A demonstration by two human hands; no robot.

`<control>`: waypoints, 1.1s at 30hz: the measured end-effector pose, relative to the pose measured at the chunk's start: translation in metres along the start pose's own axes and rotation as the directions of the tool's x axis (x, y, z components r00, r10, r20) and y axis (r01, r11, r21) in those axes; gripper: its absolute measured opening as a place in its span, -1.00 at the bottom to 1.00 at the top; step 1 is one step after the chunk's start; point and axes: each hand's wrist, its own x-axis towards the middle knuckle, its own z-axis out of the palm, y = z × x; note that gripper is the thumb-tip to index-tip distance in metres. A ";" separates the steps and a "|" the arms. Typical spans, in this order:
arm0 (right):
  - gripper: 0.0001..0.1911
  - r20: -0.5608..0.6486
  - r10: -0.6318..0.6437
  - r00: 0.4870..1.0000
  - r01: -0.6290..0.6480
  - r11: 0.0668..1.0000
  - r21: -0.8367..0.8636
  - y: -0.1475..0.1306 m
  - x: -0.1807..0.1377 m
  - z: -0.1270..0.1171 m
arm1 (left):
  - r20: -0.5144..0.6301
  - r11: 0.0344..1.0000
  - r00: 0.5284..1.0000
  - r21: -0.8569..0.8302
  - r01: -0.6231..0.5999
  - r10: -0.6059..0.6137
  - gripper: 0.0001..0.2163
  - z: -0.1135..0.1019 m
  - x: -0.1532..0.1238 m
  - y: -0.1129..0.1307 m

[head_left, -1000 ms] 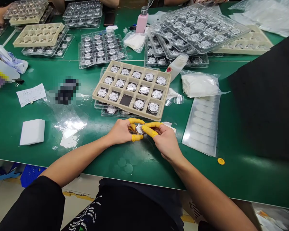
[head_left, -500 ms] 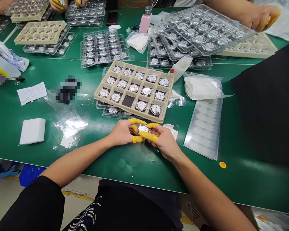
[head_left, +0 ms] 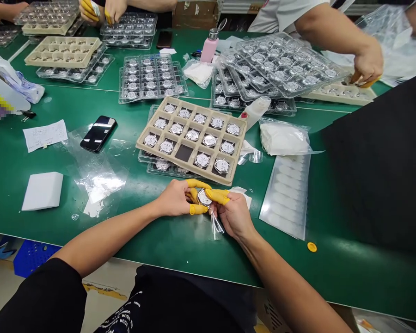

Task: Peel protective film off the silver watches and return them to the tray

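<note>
Two hands grip one watch case [head_left: 204, 198] between yellow-capped fingertips [head_left: 217, 196]: left hand [head_left: 175, 199] pinches its rim, right hand [head_left: 234, 215] likewise, with clear film [head_left: 216, 225], perhaps half-peeled, dangling just below. Keep fingertips off the face.

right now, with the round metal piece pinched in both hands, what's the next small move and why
Probably pull the clear film strip down and away with the right hand while the left hand steadies the round metal piece. The strip hangs loose below the fingertips, seemingly attached at the piece, and the beige tray has one empty cell.
</note>
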 end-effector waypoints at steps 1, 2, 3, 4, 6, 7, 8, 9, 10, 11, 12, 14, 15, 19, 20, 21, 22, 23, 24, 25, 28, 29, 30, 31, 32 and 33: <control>-0.59 0.019 -0.001 1.000 0.001 1.000 0.001 -0.002 0.000 -0.001 | -0.012 1.000 1.000 0.010 0.008 -0.008 -0.44 0.000 0.000 0.001; -0.58 0.046 -0.001 0.999 0.001 1.000 0.007 -0.003 0.001 -0.003 | -0.021 1.000 1.000 0.016 0.017 -0.017 -0.43 0.000 0.000 0.003; -0.56 0.077 -0.002 0.997 0.000 1.000 0.018 -0.004 0.001 -0.005 | -0.028 1.000 0.999 0.019 0.025 -0.024 -0.43 0.000 -0.001 0.004; -0.53 0.111 -0.003 0.994 -0.001 0.999 0.034 -0.005 0.002 -0.007 | -0.033 0.999 0.999 0.021 0.030 -0.029 -0.43 0.000 -0.001 0.005; -0.48 0.161 -0.014 0.987 0.007 0.999 0.046 -0.005 0.003 -0.010 | -0.032 0.999 0.999 0.019 0.035 -0.034 -0.42 0.001 -0.001 0.006; -0.47 0.171 -0.026 0.985 0.022 0.999 0.025 -0.004 0.003 -0.011 | -0.031 0.999 0.999 0.016 0.034 -0.033 -0.42 0.001 -0.001 0.006; -0.48 0.169 -0.038 0.985 0.041 0.999 -0.013 -0.003 0.003 -0.011 | -0.030 0.999 0.999 0.013 0.031 -0.031 -0.42 0.001 -0.001 0.006; -0.51 0.157 -0.048 0.987 0.058 0.997 -0.059 -0.002 0.003 -0.011 | -0.031 1.000 0.999 0.011 0.027 -0.026 -0.43 0.001 -0.001 0.005; -0.53 0.138 -0.052 0.989 0.067 0.992 -0.103 -0.001 0.003 -0.010 | -0.032 1.000 0.999 0.012 0.021 -0.020 -0.44 0.001 -0.001 0.004; -0.54 0.118 -0.051 0.992 0.068 0.988 -0.140 0.000 0.004 -0.009 | -0.031 1.000 0.999 0.015 0.014 -0.014 -0.45 0.000 -0.001 0.003; -0.55 0.103 -0.049 0.993 0.065 0.984 -0.166 0.000 0.004 -0.009 | -0.031 1.000 1.000 0.020 0.007 -0.007 -0.46 0.000 -0.001 0.002; -0.57 0.091 -0.047 0.995 0.065 0.978 -0.200 0.000 0.005 -0.011 | -0.023 0.999 1.000 0.036 -0.002 0.003 -0.46 0.000 0.000 0.001; -0.58 0.101 -0.050 0.994 0.071 0.974 -0.214 -0.001 0.006 -0.013 | -0.016 0.999 1.000 0.046 -0.002 0.003 -0.46 -0.001 0.000 0.000; -0.50 0.187 -0.023 0.982 0.059 0.981 -0.187 -0.007 0.009 -0.020 | 0.024 0.998 1.000 0.065 -0.007 0.006 -0.44 -0.001 0.000 -0.001; -0.50 0.190 -0.018 0.982 0.053 0.982 -0.181 -0.008 0.010 -0.020 | 0.033 0.998 0.999 0.065 -0.018 0.016 -0.44 -0.001 0.000 -0.002; -0.50 0.182 -0.012 0.983 0.047 0.981 -0.189 -0.009 0.010 -0.020 | 0.040 0.997 0.999 0.066 -0.029 0.027 -0.44 -0.001 0.000 -0.003; -0.52 0.164 -0.009 0.986 0.044 0.977 -0.211 -0.009 0.009 -0.019 | 0.043 0.997 0.998 0.068 -0.038 0.035 -0.45 -0.001 0.000 -0.003; -0.53 0.146 -0.010 0.989 0.046 0.969 -0.242 -0.009 0.008 -0.018 | 0.042 0.997 0.998 0.071 -0.043 0.040 -0.45 -0.001 0.000 -0.004; -0.55 0.128 -0.015 0.992 0.049 0.962 -0.270 -0.008 0.006 -0.017 | 0.037 0.997 0.998 0.070 -0.045 0.042 -0.45 -0.001 0.000 -0.005; -0.56 0.105 -0.028 0.994 0.057 0.958 -0.281 -0.008 0.004 -0.017 | 0.031 0.997 0.999 0.065 -0.046 0.044 -0.44 -0.001 0.001 -0.005; -0.55 0.029 -0.106 0.994 0.110 0.961 -0.255 -0.009 -0.004 -0.018 | 0.013 0.996 0.997 0.044 -0.072 0.072 -0.46 0.000 0.001 -0.005; -0.53 0.018 -0.136 0.990 0.137 0.959 -0.249 -0.011 -0.006 -0.019 | 0.013 0.996 0.997 0.040 -0.081 0.080 -0.46 0.000 0.001 -0.005; -0.50 0.014 -0.168 0.986 0.166 0.954 -0.250 -0.015 -0.007 -0.018 | 0.016 0.996 0.996 0.035 -0.086 0.085 -0.46 0.000 0.000 -0.005; -0.46 0.012 -0.200 0.980 0.197 0.946 -0.258 -0.020 -0.006 -0.016 | 0.023 0.996 0.996 0.027 -0.086 0.085 -0.43 0.001 0.000 -0.005; -0.42 0.004 -0.234 0.972 0.227 0.936 -0.269 -0.027 -0.003 -0.013 | 0.026 0.996 0.996 0.019 -0.082 0.082 -0.37 0.002 -0.001 -0.005; -0.39 -0.019 -0.271 0.962 0.255 0.926 -0.279 -0.034 0.001 -0.008 | 0.025 0.997 0.997 0.007 -0.073 0.073 -0.28 0.002 -0.001 -0.005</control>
